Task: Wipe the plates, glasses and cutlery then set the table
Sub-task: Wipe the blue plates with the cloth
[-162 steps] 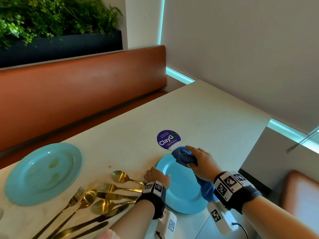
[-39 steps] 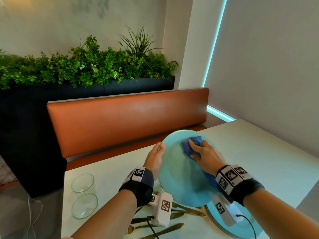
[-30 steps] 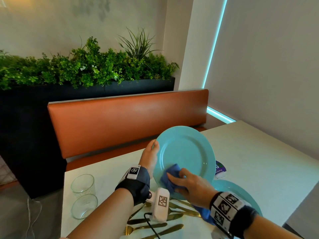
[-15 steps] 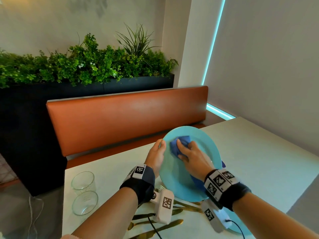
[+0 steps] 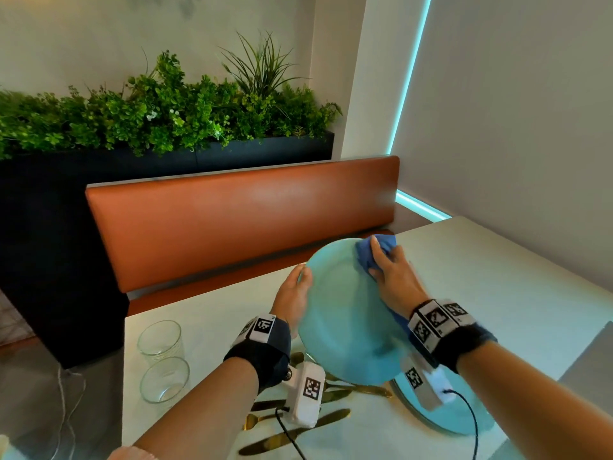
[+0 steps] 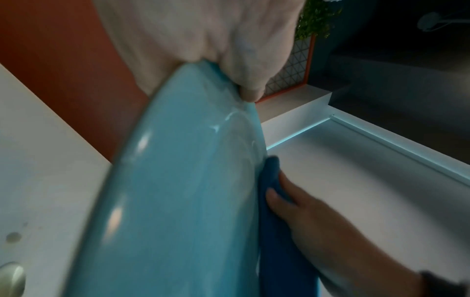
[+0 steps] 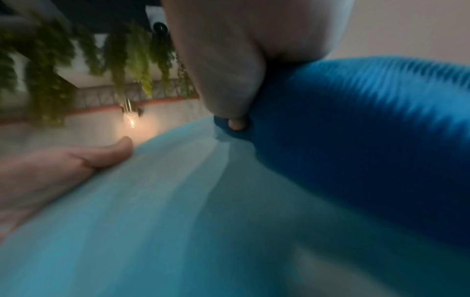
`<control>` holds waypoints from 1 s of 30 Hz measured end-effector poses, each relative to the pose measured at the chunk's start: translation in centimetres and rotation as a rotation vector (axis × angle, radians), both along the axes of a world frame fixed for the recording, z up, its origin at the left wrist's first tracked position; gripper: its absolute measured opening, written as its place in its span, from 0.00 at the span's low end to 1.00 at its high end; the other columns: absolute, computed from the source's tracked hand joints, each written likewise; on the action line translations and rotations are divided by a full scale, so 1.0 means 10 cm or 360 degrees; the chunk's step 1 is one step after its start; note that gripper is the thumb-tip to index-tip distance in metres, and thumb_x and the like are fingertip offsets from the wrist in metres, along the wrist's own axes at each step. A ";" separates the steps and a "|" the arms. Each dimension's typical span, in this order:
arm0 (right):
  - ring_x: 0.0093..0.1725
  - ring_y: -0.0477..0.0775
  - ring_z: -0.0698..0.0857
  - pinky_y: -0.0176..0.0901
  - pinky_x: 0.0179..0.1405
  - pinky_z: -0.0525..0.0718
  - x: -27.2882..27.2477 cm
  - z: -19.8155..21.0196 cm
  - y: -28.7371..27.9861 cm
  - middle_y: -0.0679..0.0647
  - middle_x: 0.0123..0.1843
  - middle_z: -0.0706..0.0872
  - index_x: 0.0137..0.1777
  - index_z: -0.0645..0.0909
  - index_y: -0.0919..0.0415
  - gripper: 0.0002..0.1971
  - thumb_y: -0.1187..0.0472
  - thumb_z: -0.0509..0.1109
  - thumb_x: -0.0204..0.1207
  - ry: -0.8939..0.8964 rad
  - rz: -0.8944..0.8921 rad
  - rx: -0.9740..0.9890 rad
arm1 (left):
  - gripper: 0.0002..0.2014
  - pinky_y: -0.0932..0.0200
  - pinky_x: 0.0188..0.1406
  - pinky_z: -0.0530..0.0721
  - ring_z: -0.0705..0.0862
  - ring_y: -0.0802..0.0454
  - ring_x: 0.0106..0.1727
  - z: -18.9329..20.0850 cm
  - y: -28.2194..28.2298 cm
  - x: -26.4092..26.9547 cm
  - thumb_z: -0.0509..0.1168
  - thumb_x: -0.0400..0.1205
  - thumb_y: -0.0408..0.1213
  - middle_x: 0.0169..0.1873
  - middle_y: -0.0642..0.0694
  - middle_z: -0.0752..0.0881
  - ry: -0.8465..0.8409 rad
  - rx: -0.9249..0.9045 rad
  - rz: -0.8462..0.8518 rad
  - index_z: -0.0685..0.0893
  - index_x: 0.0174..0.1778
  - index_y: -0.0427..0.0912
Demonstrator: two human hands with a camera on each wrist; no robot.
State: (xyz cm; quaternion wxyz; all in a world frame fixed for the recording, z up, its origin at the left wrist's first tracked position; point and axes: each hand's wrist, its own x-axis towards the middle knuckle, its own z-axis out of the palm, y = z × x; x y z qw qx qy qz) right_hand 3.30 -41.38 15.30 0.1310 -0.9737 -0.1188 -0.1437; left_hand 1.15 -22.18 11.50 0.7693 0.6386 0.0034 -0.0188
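My left hand point(image 5: 293, 293) grips the left rim of a light blue plate point(image 5: 345, 313), held tilted up above the table. In the left wrist view the thumb and fingers of this left hand point(image 6: 203, 50) clamp the plate point(image 6: 178, 201) at its edge. My right hand point(image 5: 391, 277) presses a bunched blue cloth point(image 5: 368, 257) against the plate's upper right rim. Up close, the cloth point(image 7: 368, 140) lies on the plate point(image 7: 178, 221) under my right hand's fingers. A second blue plate point(image 5: 464, 416) lies on the table below my right wrist.
Two clear glasses point(image 5: 161, 340) point(image 5: 164, 380) stand at the table's left edge. Gold cutlery point(image 5: 298, 429) lies under my wrists. An orange bench back point(image 5: 238, 217) and a dark planter with greenery point(image 5: 166, 111) stand beyond the white table point(image 5: 497, 293). A wall runs along the right.
The cloth swept round the held plate: low on its face a second ago, then upper middle, now at the upper right rim. My left hand kept its grip.
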 end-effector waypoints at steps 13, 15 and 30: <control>0.52 0.70 0.81 0.59 0.48 0.82 -0.20 -0.17 0.67 0.67 0.64 0.74 0.79 0.63 0.52 0.27 0.58 0.55 0.80 0.0127 0.0342 0.0076 | 0.33 0.41 0.69 0.79 0.84 0.43 0.62 0.03 0.05 -0.03 0.44 0.80 0.66 0.61 0.40 0.86 0.0178 -0.0075 0.0009 0.82 0.64 0.48; 0.53 0.66 0.80 0.55 0.49 0.81 -0.24 -0.20 0.68 0.62 0.61 0.74 0.80 0.61 0.47 0.26 0.57 0.57 0.82 0.0154 0.0416 -0.0122 | 0.40 0.40 0.67 0.80 0.85 0.40 0.62 0.04 0.05 -0.02 0.41 0.77 0.70 0.59 0.36 0.87 0.0339 -0.0198 -0.0043 0.84 0.63 0.45; 0.63 0.60 0.77 0.52 0.61 0.80 -0.73 -0.37 0.25 0.57 0.68 0.69 0.77 0.60 0.36 0.27 0.43 0.43 0.76 0.0670 0.0812 -0.0749 | 0.12 0.40 0.67 0.75 0.82 0.38 0.57 -0.06 0.18 0.07 0.53 0.88 0.42 0.57 0.36 0.83 0.0287 -0.0245 0.0004 0.81 0.46 0.46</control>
